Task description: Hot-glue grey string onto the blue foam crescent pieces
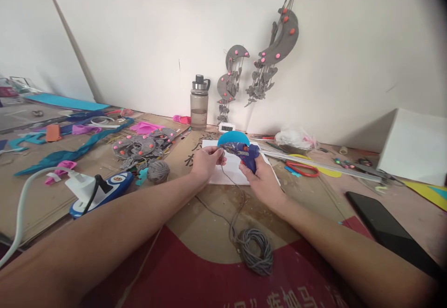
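Note:
My right hand is wrapped round the handle of a blue hot glue gun, its nozzle pointing left. At the nozzle, my left hand pinches the end of a grey cord. That cord runs down to a coiled bundle on the cardboard. Behind the glue gun shows the upper part of a blue round piece, and a white sheet lies under both hands. Whether the cord touches the nozzle is too small to tell.
A water bottle stands at the back by a white board. Left are a power strip, a grey yarn ball and grey felt pieces. Right lie red-handled scissors, clear glue sticks and a phone. Grey moon-shaped hangings hang behind.

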Tool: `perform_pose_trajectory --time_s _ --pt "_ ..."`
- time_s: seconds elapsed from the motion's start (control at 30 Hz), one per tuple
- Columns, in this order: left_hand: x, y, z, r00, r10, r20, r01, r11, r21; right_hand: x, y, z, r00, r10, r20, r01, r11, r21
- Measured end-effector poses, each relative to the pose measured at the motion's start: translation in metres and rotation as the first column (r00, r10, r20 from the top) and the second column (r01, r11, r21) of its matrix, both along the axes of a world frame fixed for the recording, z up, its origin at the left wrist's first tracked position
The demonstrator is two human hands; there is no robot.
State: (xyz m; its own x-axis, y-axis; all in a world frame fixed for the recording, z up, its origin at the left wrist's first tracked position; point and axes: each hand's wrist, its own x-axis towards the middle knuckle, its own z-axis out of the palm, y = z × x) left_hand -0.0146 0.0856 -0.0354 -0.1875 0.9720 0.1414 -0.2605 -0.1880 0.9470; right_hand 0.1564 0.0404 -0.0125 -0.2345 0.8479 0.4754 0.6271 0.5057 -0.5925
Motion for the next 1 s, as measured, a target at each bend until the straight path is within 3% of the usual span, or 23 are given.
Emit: perform_pose_trajectory --time_s 1.0 --pt "-0.0002 -0.0023 0.0030 1.000 0.018 0.018 -0.018 0.999 0.029 0.0001 0.0006 0.0001 0.999 -0.047 0.011 0.047 0.999 -0.005"
